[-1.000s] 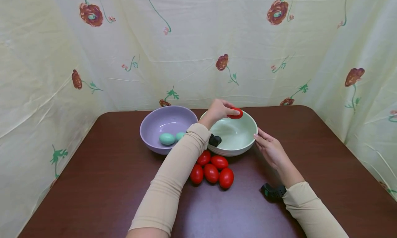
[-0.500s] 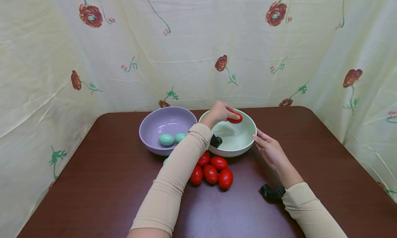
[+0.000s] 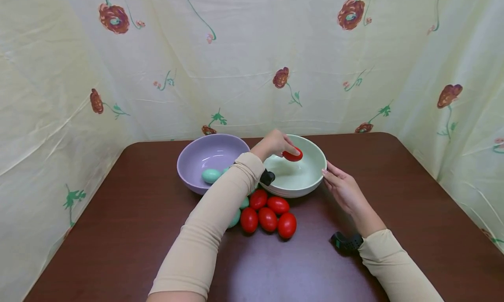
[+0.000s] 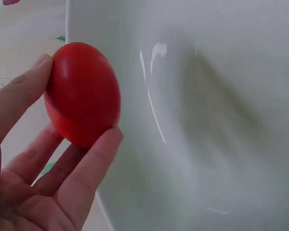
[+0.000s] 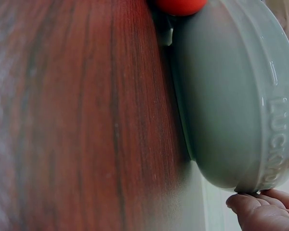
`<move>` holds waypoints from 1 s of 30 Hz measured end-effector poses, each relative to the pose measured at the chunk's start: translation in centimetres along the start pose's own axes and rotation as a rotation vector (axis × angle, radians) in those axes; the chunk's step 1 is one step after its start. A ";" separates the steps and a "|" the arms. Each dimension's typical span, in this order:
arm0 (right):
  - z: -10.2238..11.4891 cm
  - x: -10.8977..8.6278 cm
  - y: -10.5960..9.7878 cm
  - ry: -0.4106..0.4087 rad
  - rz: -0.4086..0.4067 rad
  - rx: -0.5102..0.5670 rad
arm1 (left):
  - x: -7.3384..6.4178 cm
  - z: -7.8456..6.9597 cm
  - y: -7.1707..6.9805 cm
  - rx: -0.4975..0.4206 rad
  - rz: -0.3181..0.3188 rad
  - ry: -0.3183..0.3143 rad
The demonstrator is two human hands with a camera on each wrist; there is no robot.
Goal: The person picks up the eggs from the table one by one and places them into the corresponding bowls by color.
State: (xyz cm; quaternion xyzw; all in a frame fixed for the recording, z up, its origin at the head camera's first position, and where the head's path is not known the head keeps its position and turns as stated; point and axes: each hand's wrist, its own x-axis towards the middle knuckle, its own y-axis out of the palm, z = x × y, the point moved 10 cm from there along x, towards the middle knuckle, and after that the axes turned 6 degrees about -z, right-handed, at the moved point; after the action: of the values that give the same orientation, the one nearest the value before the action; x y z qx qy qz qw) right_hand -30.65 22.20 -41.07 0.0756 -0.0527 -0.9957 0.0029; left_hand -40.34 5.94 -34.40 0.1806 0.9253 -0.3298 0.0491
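My left hand (image 3: 275, 143) pinches a red egg (image 3: 293, 155) between thumb and fingers, low inside the pale green bowl (image 3: 311, 179). The left wrist view shows the same red egg (image 4: 83, 114) held just over the green bowl's inner wall (image 4: 221, 115). My right hand (image 3: 341, 186) has straight fingers touching the green bowl's right rim; its fingertips (image 5: 260, 209) press the bowl's outer wall (image 5: 226, 96). Several red eggs (image 3: 269, 211) lie on the table in front of the bowl.
A purple bowl (image 3: 197, 155) left of the green one holds teal eggs (image 3: 211, 175). More teal eggs (image 3: 235, 217) lie on the brown table (image 3: 118, 232), partly hidden by my left sleeve. A flowered cloth (image 3: 244, 57) hangs behind and at both sides.
My left hand has lowered the red egg from above the green bowl's rim down into it. The right hand stays at the bowl's side.
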 end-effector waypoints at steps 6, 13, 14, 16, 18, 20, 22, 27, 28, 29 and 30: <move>0.0 0.0 0.1 0.005 0.009 0.002 | -0.6 -0.1 -0.2 0.009 0.028 0.011; 0.1 0.1 -0.1 -0.001 0.006 0.016 | -1.2 -0.3 -0.4 0.020 0.021 0.042; 0.1 0.2 -0.1 -0.004 0.006 0.020 | -1.3 -0.2 -0.5 0.022 0.014 0.041; 0.2 0.3 -0.1 -0.011 0.010 0.021 | -1.5 0.2 -0.5 0.033 0.000 0.040; 0.3 0.3 -0.2 -0.013 0.010 0.019 | -1.6 0.6 -0.5 0.047 -0.018 0.041; 0.3 0.3 -0.3 -0.014 0.008 0.012 | -1.7 1.0 -0.4 0.053 -0.036 0.050; 0.2 0.3 -0.4 -0.010 0.006 0.011 | -1.7 1.4 -0.2 0.058 -0.054 0.066; 0.0 0.1 -0.2 -0.004 0.018 0.004 | -1.9 2.2 0.4 0.035 -0.080 0.091; 0.0 0.1 -0.2 -0.004 0.018 0.002 | -1.9 2.2 0.6 0.034 -0.081 0.094; 0.0 0.1 -0.2 -0.004 0.020 0.001 | -1.8 2.2 0.7 0.030 -0.081 0.095; 0.1 0.1 -0.2 -0.005 0.019 0.002 | -1.8 2.2 0.8 0.032 -0.079 0.098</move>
State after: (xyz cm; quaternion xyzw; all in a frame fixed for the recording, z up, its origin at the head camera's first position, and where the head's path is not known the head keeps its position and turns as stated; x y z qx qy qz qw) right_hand -30.75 22.43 -41.04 0.0724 -0.0546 -0.9958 0.0123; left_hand -38.42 4.57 -36.17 0.1605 0.9276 -0.3371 -0.0124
